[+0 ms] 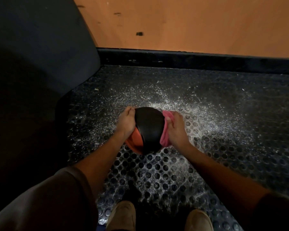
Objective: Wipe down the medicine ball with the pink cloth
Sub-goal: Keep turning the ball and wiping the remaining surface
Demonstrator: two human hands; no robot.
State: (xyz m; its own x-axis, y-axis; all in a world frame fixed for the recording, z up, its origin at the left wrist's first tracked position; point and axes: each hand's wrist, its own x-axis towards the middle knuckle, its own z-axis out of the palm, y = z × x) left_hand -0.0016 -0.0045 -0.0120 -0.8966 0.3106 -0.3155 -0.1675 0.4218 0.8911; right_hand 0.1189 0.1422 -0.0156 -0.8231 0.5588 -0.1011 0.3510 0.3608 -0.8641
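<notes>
The medicine ball point(148, 129), black with an orange panel on its near left side, sits on the studded rubber floor. My left hand point(126, 122) lies flat against the ball's left side, fingers stretched over the top edge. My right hand point(176, 129) presses the pink cloth point(165, 130) against the ball's right side, the thumb hooked over the cloth. The cloth hangs bunched between palm and ball.
A dark padded block point(40, 64) fills the left side, close to the ball. A black baseboard point(190, 60) and orange wall point(190, 22) stand behind. White speckles cover the floor point(223, 122) around the ball. My two shoes point(157, 219) are at the bottom edge.
</notes>
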